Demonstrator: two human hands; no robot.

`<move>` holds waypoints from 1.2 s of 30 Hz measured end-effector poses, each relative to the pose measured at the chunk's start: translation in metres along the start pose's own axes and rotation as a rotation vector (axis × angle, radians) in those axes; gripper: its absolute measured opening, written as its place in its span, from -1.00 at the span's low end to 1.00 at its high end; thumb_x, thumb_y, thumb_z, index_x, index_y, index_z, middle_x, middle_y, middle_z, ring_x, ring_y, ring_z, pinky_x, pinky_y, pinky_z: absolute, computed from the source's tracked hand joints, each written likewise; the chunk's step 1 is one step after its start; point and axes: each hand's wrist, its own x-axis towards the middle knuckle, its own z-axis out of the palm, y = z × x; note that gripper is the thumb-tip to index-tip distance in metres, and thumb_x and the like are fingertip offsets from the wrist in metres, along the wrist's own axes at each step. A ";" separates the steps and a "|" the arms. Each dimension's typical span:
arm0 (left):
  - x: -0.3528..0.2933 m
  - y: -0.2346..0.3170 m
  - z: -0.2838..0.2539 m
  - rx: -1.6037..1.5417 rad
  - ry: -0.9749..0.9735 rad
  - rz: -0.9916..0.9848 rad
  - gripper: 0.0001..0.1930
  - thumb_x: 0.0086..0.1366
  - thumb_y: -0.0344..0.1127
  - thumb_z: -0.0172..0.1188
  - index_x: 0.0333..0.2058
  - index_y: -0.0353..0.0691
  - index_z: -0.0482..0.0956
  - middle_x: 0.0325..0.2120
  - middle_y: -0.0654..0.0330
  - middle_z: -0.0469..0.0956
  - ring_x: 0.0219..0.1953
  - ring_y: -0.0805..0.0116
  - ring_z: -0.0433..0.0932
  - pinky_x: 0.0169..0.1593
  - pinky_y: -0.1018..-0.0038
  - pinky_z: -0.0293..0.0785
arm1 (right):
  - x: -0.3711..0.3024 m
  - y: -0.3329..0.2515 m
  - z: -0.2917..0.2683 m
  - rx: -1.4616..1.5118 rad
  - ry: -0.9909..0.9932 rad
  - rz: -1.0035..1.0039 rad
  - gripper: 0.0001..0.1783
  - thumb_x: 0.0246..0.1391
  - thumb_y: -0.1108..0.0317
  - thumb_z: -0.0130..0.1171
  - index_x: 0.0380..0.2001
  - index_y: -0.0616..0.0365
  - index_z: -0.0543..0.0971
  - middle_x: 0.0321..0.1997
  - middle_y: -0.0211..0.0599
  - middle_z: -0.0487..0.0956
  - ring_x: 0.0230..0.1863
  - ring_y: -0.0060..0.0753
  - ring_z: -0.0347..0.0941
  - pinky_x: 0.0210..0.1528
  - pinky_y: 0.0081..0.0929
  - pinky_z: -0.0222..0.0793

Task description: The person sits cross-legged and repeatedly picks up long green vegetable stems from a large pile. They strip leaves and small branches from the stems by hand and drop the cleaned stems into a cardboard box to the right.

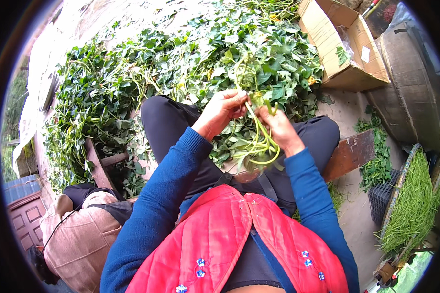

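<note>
My left hand [224, 111] is closed in a pinch on a leafy green vine [262, 141], in front of my knees. Close beside it, my right hand [279, 128] grips the same vine, its fingers curled round the stems. Long pale-green stalks loop down below both hands, with leaves among them. Above my fingertips the vine's upper end stands out over a wide heap of leafy green vines [181, 63]. The exact grip of the fingertips is partly hidden by leaves and stems.
An open cardboard box [337, 58] stands at the far right. Nearer on that side, a basket of thin green stems [410, 205] sits beside a dark plastic crate [380, 195]. A wooden bench [349, 155] is under me. Another person [83, 229] sits close at my left.
</note>
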 end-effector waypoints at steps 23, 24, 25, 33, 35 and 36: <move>-0.005 -0.005 -0.005 0.281 -0.002 -0.128 -0.73 0.30 -0.19 0.01 -0.52 -0.20 0.51 -0.69 0.45 0.35 -0.69 0.70 0.13 -0.59 0.72 0.00 | 0.009 -0.023 -0.020 -0.359 0.238 -0.128 -0.75 0.12 0.26 0.07 -0.40 0.25 0.57 -0.46 -0.47 0.53 -0.43 -0.63 0.39 -0.30 -0.64 0.30; -0.006 -0.006 -0.008 0.308 -0.008 -0.112 -0.74 0.32 -0.20 -0.02 -0.48 -0.20 0.51 -0.69 0.47 0.33 -0.68 0.72 0.13 -0.58 0.73 0.01 | 0.008 -0.020 -0.018 -0.263 0.156 -0.026 -0.75 0.12 0.25 0.08 -0.40 0.24 0.57 -0.46 -0.47 0.52 -0.43 -0.65 0.38 -0.32 -0.66 0.29; -0.005 -0.005 -0.007 0.308 -0.012 -0.099 -0.74 0.32 -0.20 -0.02 -0.46 -0.20 0.51 -0.70 0.47 0.31 -0.68 0.72 0.12 -0.58 0.73 0.01 | 0.006 -0.021 -0.018 -0.173 0.088 0.069 -0.75 0.11 0.24 0.08 -0.40 0.22 0.57 -0.46 -0.48 0.52 -0.42 -0.67 0.37 -0.33 -0.67 0.27; -0.004 -0.008 0.000 0.376 0.096 -0.008 -0.76 0.31 -0.22 0.00 -0.43 -0.23 0.52 -0.73 0.47 0.27 -0.66 0.71 0.17 -0.59 0.71 0.05 | -0.015 -0.012 0.008 0.134 -0.222 -0.064 -0.65 -0.10 0.26 0.22 -0.27 0.26 0.51 -0.30 -0.30 0.55 -0.24 -0.50 0.48 -0.15 -0.58 0.40; -0.004 -0.009 0.006 0.371 0.168 -0.023 -0.78 0.29 -0.23 0.03 -0.43 -0.23 0.53 -0.73 0.47 0.27 -0.66 0.71 0.19 -0.59 0.70 0.08 | -0.023 -0.017 0.015 0.134 -0.114 -0.122 -0.81 -0.07 0.36 0.16 -0.36 0.22 0.54 -0.41 -0.39 0.53 -0.35 -0.63 0.43 -0.29 -0.65 0.33; -0.005 -0.011 0.007 0.383 0.218 -0.024 -0.80 0.26 -0.25 0.09 -0.46 -0.23 0.52 -0.71 0.45 0.32 -0.65 0.71 0.23 -0.58 0.70 0.13 | -0.027 -0.018 0.018 0.133 -0.058 -0.150 -0.88 -0.05 0.42 0.12 -0.41 0.20 0.55 -0.47 -0.44 0.52 -0.41 -0.70 0.40 -0.36 -0.69 0.30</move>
